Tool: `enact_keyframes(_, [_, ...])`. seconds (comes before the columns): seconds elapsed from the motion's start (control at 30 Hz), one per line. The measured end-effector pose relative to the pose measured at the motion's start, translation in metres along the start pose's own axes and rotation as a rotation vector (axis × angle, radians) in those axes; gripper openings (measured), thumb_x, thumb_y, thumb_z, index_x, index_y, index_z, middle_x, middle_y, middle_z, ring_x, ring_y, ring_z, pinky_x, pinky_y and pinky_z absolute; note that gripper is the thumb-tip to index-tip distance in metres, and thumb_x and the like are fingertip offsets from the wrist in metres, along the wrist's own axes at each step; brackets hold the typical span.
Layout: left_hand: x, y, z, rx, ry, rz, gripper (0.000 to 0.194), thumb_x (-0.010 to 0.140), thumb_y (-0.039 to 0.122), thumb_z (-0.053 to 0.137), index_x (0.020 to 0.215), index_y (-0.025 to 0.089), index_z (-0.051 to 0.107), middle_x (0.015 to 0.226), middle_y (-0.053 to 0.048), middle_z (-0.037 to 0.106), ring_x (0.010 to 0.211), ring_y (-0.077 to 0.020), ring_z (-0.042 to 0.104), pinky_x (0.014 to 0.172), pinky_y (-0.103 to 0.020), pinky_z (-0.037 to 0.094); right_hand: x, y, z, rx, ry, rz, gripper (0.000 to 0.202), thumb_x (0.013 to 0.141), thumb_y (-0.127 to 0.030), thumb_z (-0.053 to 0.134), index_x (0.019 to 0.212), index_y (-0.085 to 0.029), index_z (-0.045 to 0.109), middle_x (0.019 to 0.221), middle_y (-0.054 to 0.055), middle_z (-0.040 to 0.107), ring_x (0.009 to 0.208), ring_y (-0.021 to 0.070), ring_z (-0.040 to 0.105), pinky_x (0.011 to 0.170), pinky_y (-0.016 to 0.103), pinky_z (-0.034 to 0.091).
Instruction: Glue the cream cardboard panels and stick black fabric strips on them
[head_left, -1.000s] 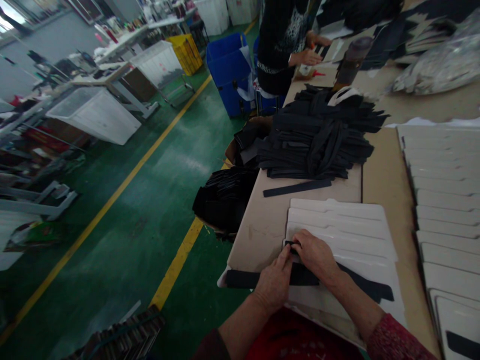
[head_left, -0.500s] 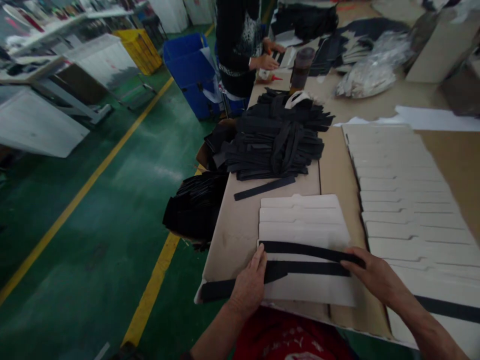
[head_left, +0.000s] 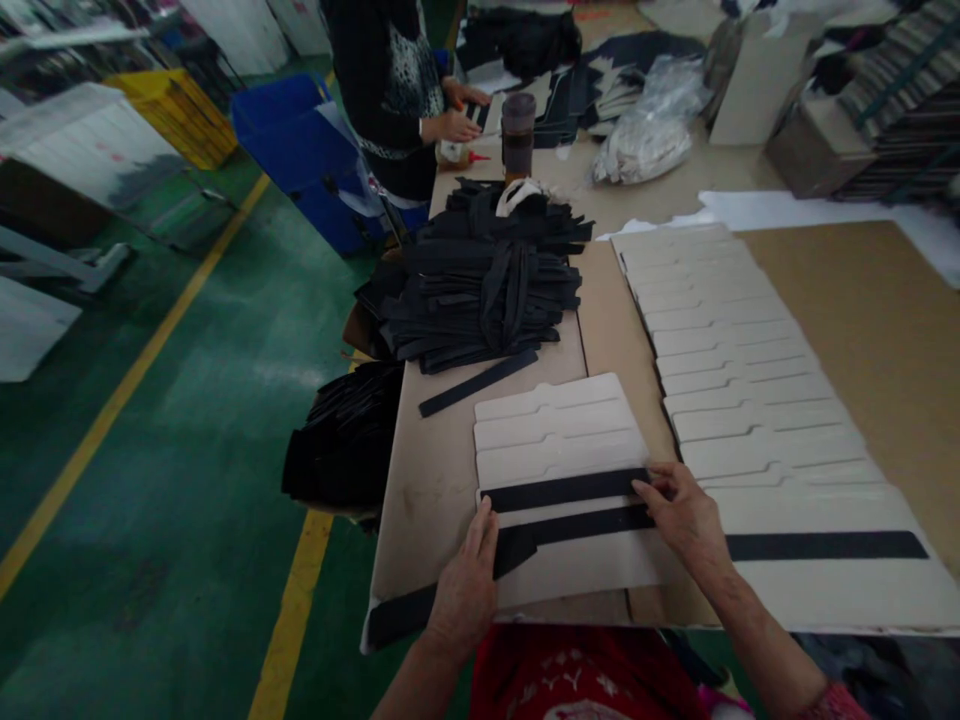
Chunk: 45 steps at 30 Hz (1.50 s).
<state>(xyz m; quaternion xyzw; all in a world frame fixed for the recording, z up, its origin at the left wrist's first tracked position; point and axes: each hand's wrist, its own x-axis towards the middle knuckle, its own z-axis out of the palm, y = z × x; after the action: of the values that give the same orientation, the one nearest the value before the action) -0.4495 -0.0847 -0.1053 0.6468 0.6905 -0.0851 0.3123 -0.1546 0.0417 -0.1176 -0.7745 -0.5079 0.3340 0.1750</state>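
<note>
A black strip (head_left: pixel 566 489) lies straight across the pale card sheets (head_left: pixel 559 455), which overlap in a stepped stack. My left hand (head_left: pixel 465 580) rests flat with fingers extended, its fingertips on the strip's left end. My right hand (head_left: pixel 686 515) pinches the strip's right end at the edge of the sheet. Just below, a second black strip (head_left: pixel 592 522) crosses the front sheet. Another dark strip (head_left: pixel 405 615) runs under my left hand toward the table corner; its covered part is hidden.
Bundled black strips (head_left: pixel 487 290) are piled ahead, with a loose strip (head_left: pixel 478 384) before them. More stepped card sheets (head_left: pixel 750 400) lie at the right, the nearest bearing a black strip. A dark drink cup (head_left: pixel 517 135) and a co-worker's hands (head_left: pixel 454 125) are farther back.
My right hand has brought the strip's right end down and slightly back, so the bowed strip now lies straight on the sheet. My left hand stays at its left end. The view has swung right.
</note>
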Motion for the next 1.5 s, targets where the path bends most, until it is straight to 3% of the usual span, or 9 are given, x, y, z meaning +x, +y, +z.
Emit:
enact_keyframes(0.17, [-0.001, 0.001, -0.002, -0.01, 0.012, -0.006, 0.085, 0.07, -0.008, 0.033, 0.152, 0.011, 0.028, 0.165, -0.007, 0.007, 0.145, -0.0171, 0.031, 0.116, -0.027, 0.035, 0.002, 0.0, 0.003, -0.096, 0.034, -0.1, 0.037, 0.077, -0.048, 0.059, 0.103, -0.021, 0.059, 0.078, 0.003, 0.069, 0.072, 0.0213, 0.065, 0.068, 0.032, 0.046])
enact_keyframes(0.47, [-0.001, -0.001, 0.002, -0.006, 0.022, 0.015, 0.086, 0.07, -0.008, 0.033, 0.153, 0.011, 0.026, 0.166, -0.008, 0.005, 0.147, -0.0192, 0.029, 0.116, -0.029, 0.035, 0.007, 0.005, 0.009, -0.161, 0.011, -0.118, 0.033, 0.083, -0.044, 0.058, 0.106, -0.021, 0.059, 0.084, 0.005, 0.071, 0.074, 0.0215, 0.065, 0.067, 0.032, 0.045])
enact_keyframes(0.67, [0.0, -0.001, -0.001, -0.024, 0.015, 0.011, 0.084, 0.071, -0.007, 0.034, 0.152, 0.01, 0.027, 0.166, -0.008, 0.005, 0.145, -0.0191, 0.032, 0.115, -0.028, 0.036, 0.009, 0.001, 0.009, -0.213, -0.014, -0.115, 0.022, 0.085, -0.039, 0.057, 0.097, -0.021, 0.059, 0.085, 0.005, 0.069, 0.074, 0.0203, 0.064, 0.066, 0.031, 0.045])
enact_keyframes(0.87, [-0.001, 0.004, -0.009, -0.018, -0.02, -0.028, 0.079, 0.077, 0.001, 0.04, 0.154, 0.014, 0.025, 0.166, -0.006, 0.008, 0.142, -0.0199, 0.039, 0.111, -0.028, 0.041, 0.007, -0.008, 0.01, -0.395, 0.038, -0.355, 0.012, 0.088, -0.026, 0.052, 0.094, -0.018, 0.06, 0.101, 0.01, 0.064, 0.085, 0.0224, 0.062, 0.073, 0.034, 0.048])
enact_keyframes(1.0, [0.002, 0.008, -0.019, 0.006, 0.012, -0.031, 0.072, 0.084, 0.008, 0.042, 0.154, 0.017, 0.026, 0.163, -0.006, 0.021, 0.135, -0.0206, 0.048, 0.108, -0.031, 0.045, -0.007, -0.022, 0.01, -0.556, -0.078, -0.498, 0.028, 0.091, -0.007, 0.038, 0.1, -0.015, 0.064, 0.098, 0.012, 0.066, 0.09, 0.0224, 0.063, 0.082, 0.034, 0.049])
enact_keyframes(1.07, [0.004, 0.013, -0.024, 0.046, 0.022, -0.045, 0.07, 0.087, 0.009, 0.04, 0.154, 0.017, 0.025, 0.161, -0.007, 0.029, 0.128, -0.0222, 0.055, 0.103, -0.033, 0.05, -0.018, -0.031, 0.009, -0.732, -0.122, -0.547, 0.038, 0.089, -0.003, 0.036, 0.111, -0.013, 0.065, 0.101, 0.015, 0.064, 0.091, 0.025, 0.063, 0.078, 0.035, 0.05])
enact_keyframes(1.23, [0.008, 0.04, -0.025, 0.251, 0.014, -0.108, 0.072, 0.085, 0.005, 0.041, 0.154, 0.025, 0.029, 0.159, -0.017, 0.028, 0.094, -0.0249, 0.071, 0.077, -0.039, 0.061, -0.047, -0.046, 0.016, -1.045, -0.191, -0.692, 0.068, 0.09, -0.001, 0.03, 0.149, -0.031, 0.043, 0.097, 0.016, 0.062, 0.084, 0.0269, 0.063, 0.06, 0.032, 0.051])
enact_keyframes(1.33, [0.011, 0.058, -0.018, 0.343, 0.001, -0.141, 0.075, 0.086, 0.005, 0.045, 0.153, 0.031, 0.028, 0.157, -0.026, 0.025, 0.081, -0.0233, 0.073, 0.067, -0.036, 0.062, -0.055, -0.047, 0.024, -1.117, -0.201, -0.734, 0.076, 0.089, -0.001, 0.03, 0.153, -0.042, 0.033, 0.098, 0.016, 0.064, 0.087, 0.0273, 0.063, 0.061, 0.033, 0.053])
enact_keyframes(1.5, [0.015, 0.067, -0.011, 0.375, 0.007, -0.153, 0.084, 0.083, 0.006, 0.053, 0.155, 0.035, 0.019, 0.155, -0.031, 0.026, 0.077, -0.0236, 0.073, 0.065, -0.035, 0.061, -0.057, -0.045, 0.036, -1.061, -0.214, -0.704, 0.075, 0.085, -0.004, 0.037, 0.146, -0.047, 0.041, 0.112, 0.017, 0.065, 0.095, 0.0306, 0.065, 0.067, 0.045, 0.056])
